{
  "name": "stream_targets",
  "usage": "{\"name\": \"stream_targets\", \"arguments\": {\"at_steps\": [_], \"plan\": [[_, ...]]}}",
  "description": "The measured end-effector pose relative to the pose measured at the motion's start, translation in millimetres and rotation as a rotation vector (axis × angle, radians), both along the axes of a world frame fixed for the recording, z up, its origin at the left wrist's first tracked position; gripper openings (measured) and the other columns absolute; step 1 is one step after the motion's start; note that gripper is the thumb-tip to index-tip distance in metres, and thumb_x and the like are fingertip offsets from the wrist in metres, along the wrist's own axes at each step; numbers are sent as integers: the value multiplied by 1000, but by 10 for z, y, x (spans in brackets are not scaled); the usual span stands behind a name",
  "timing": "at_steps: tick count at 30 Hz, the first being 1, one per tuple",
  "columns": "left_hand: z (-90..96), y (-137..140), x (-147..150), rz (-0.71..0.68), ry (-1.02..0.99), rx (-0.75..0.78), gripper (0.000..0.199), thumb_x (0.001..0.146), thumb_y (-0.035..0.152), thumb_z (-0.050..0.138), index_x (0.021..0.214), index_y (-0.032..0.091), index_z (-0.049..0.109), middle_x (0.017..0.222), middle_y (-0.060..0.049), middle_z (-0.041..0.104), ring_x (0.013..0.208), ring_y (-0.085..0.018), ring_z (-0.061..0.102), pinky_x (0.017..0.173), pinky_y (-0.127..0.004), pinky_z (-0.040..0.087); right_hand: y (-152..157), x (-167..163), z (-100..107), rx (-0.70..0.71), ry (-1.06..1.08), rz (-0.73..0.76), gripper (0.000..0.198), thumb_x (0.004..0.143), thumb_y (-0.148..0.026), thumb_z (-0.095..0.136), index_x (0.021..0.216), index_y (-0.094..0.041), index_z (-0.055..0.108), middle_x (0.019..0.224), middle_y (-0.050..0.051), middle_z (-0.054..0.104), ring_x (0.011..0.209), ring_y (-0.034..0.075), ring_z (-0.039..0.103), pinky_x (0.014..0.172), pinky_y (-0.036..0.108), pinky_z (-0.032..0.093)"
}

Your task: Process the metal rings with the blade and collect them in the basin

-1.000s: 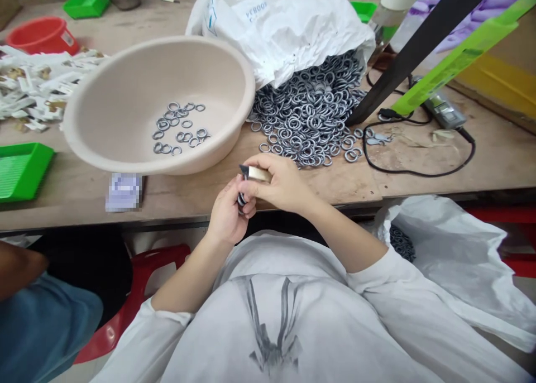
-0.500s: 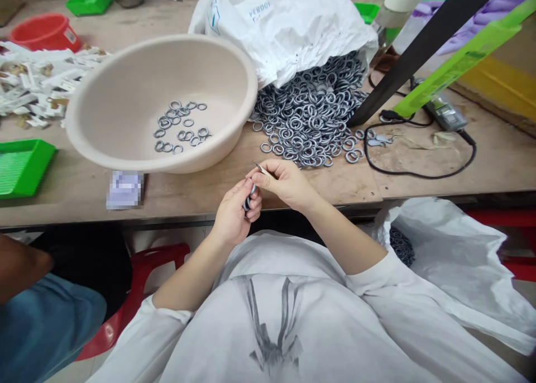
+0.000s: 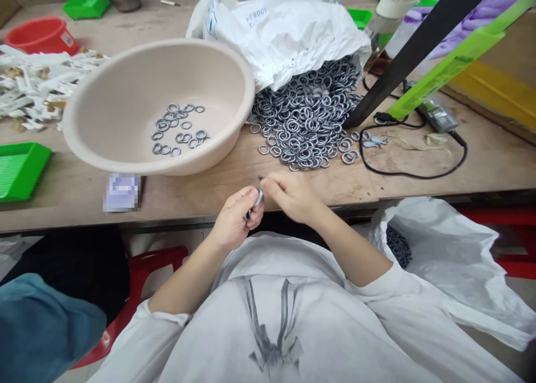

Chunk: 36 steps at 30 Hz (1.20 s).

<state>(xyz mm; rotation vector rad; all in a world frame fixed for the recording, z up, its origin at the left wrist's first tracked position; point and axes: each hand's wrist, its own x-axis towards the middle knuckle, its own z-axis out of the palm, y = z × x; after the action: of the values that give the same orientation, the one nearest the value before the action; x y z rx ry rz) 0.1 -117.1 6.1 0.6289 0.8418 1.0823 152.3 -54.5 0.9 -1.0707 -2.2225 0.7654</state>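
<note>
Close to the table's front edge, my left hand (image 3: 237,218) is closed around a few grey rings (image 3: 258,197), one of them standing up at the fingertips. Just right of it, my right hand (image 3: 293,196) is closed on a thin pointed tool (image 3: 261,178); only its dark tip shows, so its kind is unclear. A heap of grey rings (image 3: 310,120) spills from a white sack (image 3: 288,31) beyond the hands. Several more rings (image 3: 171,118) lie scattered in the large beige basin (image 3: 96,143) at the left.
White plastic pieces (image 3: 31,87) cover the far left, beside a red basin (image 3: 42,35) and a green tray (image 3: 20,171). A black bar (image 3: 419,53), a lime-green strip (image 3: 452,70) and a black cable (image 3: 412,175) stand right. An open white bag (image 3: 452,254) hangs below the table edge.
My right hand has turned over and shifted slightly right, so the tool is mostly hidden now. The ring at my left fingertips shows more. The person's arm at the left has left view.
</note>
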Motion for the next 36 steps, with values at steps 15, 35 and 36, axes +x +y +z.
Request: {"name": "stream_targets", "arguments": {"at_steps": [15,35,36], "plan": [[-72,146,-171,245,79,-57,30,74,37,74,91,15,66,76,-2,64,50,-7,48,36,-16,27,537,-223,-16,-140,89,-165,23,94,-34,59,81,-16,65,79,7,66,74,19,60,65,30,43],[-51,35,86,77,87,137,44,81,51,73,66,17,49,52,6,37,44,-5,28,42,-18,22,-216,90,87,-86,386,115,44,100,-52,47,71,-19,49,64,-3,46,59,11,42,59,27,32],[-47,39,90,72,78,133,44,81,51,73,66,18,48,52,6,36,44,-5,28,42,-18,23,-254,109,99,-40,331,127,46,101,-51,44,68,-20,46,63,-3,45,58,11,41,59,27,30]]}}
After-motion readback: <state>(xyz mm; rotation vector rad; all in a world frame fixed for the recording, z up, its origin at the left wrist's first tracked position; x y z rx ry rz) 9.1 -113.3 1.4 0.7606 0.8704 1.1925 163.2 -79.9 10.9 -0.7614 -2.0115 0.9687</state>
